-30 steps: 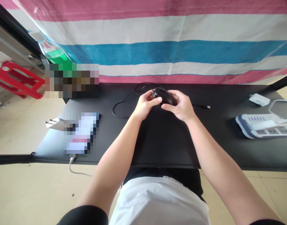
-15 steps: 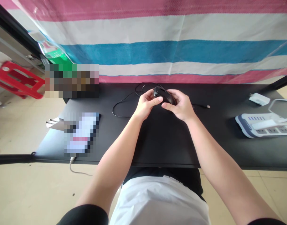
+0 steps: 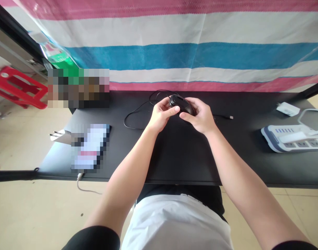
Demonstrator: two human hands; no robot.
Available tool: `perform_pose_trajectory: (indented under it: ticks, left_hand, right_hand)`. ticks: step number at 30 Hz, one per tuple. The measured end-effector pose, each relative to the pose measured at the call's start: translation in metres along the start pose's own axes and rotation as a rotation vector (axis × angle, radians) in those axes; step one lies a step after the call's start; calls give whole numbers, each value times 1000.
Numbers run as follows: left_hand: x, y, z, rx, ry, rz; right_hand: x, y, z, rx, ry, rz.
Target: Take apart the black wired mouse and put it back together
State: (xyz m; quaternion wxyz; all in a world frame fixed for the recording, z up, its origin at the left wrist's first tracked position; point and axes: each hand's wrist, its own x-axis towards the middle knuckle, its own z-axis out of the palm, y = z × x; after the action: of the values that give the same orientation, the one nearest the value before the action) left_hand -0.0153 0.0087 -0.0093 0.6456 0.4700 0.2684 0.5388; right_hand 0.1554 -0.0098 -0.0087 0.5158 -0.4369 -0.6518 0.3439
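Both my hands hold a black wired computer mouse (image 3: 181, 103) just above the far middle of the black table (image 3: 179, 156). My left hand (image 3: 162, 114) grips its left side, thumb pressed on the near edge. My right hand (image 3: 199, 116) wraps the right side, fingers curled round it. The mouse's thin black cable (image 3: 134, 113) loops on the table to the left and behind, and its USB plug (image 3: 230, 117) lies to the right of my right hand.
A white and blue power strip (image 3: 291, 139) with a white cord sits at the right, a small white adapter (image 3: 287, 108) behind it. A blurred-out flat object (image 3: 89, 147) lies at the left near a metal piece (image 3: 60, 136). A striped tarp (image 3: 190, 52) hangs behind; a red stool (image 3: 17, 86) stands left.
Almost nothing has changed: both hands keep the mouse in the same spot, with only a slight shift of the view.
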Motion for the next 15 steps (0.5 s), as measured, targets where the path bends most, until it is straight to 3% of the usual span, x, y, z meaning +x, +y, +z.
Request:
perform_pose_trajectory:
  ticks: [15]
  left_hand:
    - [-1, -1, 2, -56, 50, 7]
  right_hand:
    - [0, 7, -2, -53, -27, 13]
